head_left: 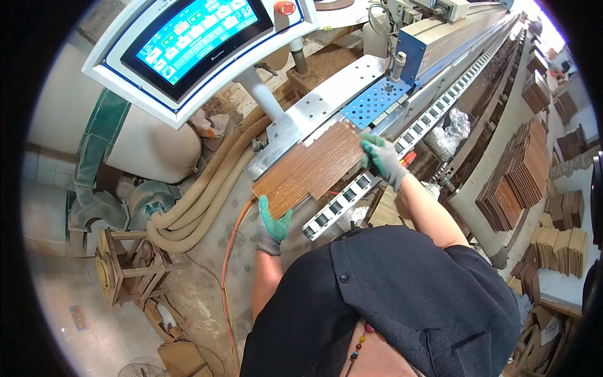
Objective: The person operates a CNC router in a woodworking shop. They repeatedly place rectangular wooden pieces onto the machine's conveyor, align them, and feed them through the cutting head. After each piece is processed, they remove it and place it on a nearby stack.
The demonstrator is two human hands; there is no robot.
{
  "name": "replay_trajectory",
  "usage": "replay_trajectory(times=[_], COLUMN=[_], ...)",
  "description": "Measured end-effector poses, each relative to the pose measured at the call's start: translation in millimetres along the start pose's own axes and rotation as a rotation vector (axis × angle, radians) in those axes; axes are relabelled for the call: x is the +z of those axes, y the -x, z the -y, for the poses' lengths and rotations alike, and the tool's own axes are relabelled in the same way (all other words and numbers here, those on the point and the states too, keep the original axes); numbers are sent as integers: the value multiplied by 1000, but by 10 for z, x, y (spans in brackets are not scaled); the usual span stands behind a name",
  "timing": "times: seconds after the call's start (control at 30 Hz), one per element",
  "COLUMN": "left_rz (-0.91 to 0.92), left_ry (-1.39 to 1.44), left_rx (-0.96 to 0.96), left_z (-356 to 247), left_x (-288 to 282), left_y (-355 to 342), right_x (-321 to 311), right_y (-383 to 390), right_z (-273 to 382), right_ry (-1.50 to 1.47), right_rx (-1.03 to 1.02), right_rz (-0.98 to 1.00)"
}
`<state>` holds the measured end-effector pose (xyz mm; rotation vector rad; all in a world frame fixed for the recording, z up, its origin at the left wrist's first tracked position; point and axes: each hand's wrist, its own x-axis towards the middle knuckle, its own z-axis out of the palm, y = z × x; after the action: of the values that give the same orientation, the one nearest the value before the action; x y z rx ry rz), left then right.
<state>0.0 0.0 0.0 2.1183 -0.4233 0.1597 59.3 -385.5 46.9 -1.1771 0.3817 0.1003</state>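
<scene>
My left hand (pixel 272 220), in a green and grey glove, grips the near left end of a brown wooden board (pixel 276 191). My right hand (pixel 383 157), gloved alike, has curled fingers on the right end of a second grained board (pixel 333 160), which overlaps the first. Both boards lie at a slant over the steel plate (pixel 281 144) at the machine's end, beside a blue perforated plate (pixel 370 103). A white chain-like conveyor track (pixel 342 204) runs just beyond my right hand and under its wrist.
A touchscreen panel (pixel 188 44) with a red button hangs upper left. Ribbed hoses (pixel 201 188), an orange cable (pixel 232 245) and a wooden stand (pixel 129 270) are at left. Stacks of boards (pixel 524 163) line a roller bench at right. Cardboard (pixel 179 358) lies on the floor.
</scene>
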Motion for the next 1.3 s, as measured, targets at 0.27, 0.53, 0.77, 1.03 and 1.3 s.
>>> replay_trajectory(times=[0.27,0.53,0.77,1.03,1.3], left_rz=[-51,-48,-121,-47,-46], left_ry=[50,38,849,481,-62], left_rx=[-39,-73,-454,-349,35], left_z=[-56,37,-157,-127,-56], left_x=[-93,-22,-2,-18,-40], left_y=[-8,19,27,15,55], right_x=[-528,-138,511,529,535], right_y=[-626,-95,382,334,345], right_z=[146,-65,-84,-144,-146], right_ry=[100,908,1640,1633,1624], right_rx=[-114,-701,-786,-882,-835], right_rz=[-160,-304,20,-72,-60])
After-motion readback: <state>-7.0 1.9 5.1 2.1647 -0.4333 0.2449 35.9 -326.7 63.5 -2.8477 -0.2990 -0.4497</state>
